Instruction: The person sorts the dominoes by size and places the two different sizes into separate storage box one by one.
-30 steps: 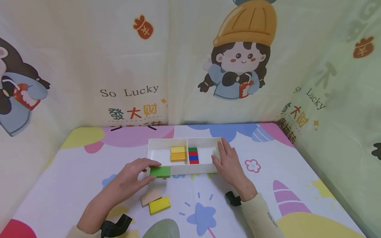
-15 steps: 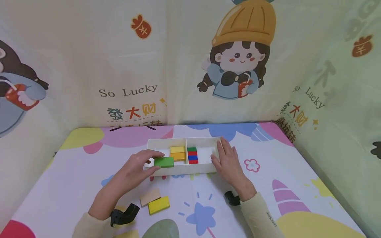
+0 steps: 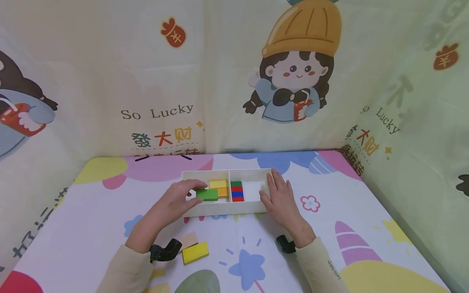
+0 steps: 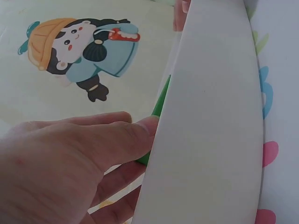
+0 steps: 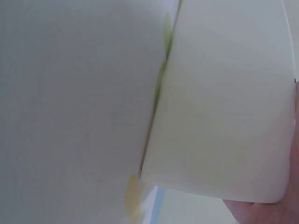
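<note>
- Nearest on the table (image 3: 91, 228), a yellow block (image 3: 196, 253) lies flat, and just beyond it a beige block (image 3: 189, 240), which the black device (image 3: 167, 250) on the left wrist partly hides.
- Next is the white box (image 3: 227, 209), with two compartments.
- The left hand (image 3: 174, 201) reaches over the box's left part; its thumb and fingers pinch the green block (image 3: 208, 195) by its left end.
- This green block is within the left compartment, behind the front wall; whether it touches the bottom, I cannot tell.
- The right hand (image 3: 280, 201) rests on the right end of the box, its fingers extended and not clenched.
- In the right compartment, small green, red and blue pieces (image 3: 237, 192) stand in a row along the divider.
- Farther in the left compartment, an orange block (image 3: 223, 192) lies just before a pale yellow block (image 3: 218, 184).
- Farthest, a printed cloth (image 3: 227, 81) hangs behind the table.
</note>
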